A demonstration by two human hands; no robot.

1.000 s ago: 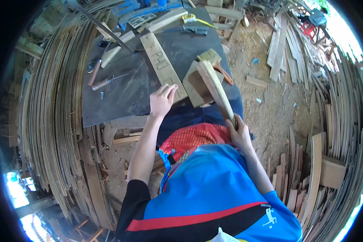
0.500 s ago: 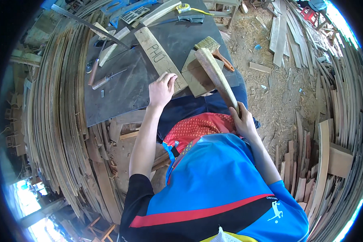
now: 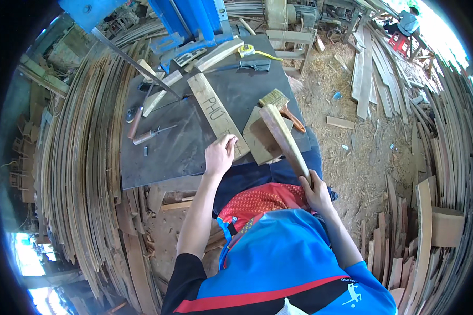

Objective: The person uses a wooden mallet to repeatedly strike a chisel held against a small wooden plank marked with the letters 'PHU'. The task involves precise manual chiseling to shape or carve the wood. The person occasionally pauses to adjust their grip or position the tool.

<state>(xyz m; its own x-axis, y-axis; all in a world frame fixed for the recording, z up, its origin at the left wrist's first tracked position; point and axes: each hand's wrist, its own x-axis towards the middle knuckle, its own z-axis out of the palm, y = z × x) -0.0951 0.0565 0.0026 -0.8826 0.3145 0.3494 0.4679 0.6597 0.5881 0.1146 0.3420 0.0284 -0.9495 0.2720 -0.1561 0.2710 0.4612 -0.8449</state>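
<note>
A pale wooden board (image 3: pixel 207 97) with dark lettering cut or drawn on its face lies aslant on the dark metal table (image 3: pixel 173 152). My left hand (image 3: pixel 220 154) rests at its near end, thumb and fingers pinched together over the marks; what they hold, if anything, is too small to make out. To the right, my right hand (image 3: pixel 317 190) grips the lower end of a thick, slightly bent wooden stick (image 3: pixel 285 137). The stick's far end points up and away, over a square wooden block (image 3: pixel 256 139) at the table's right edge.
A wide brush (image 3: pixel 275 100) lies beyond the block. Behind are a yellow tape measure (image 3: pixel 246 50) and a blue machine (image 3: pixel 186 21) with a long saw blade (image 3: pixel 136 65). Hand tools (image 3: pixel 148 136) lie left. Stacked planks (image 3: pixel 79 157) flank the table; a person (image 3: pixel 408 22) sits far right.
The view has tilted upward, so the table and both hands sit lower and more of the blue machine shows. Each hand keeps much the same place by the board and stick.
</note>
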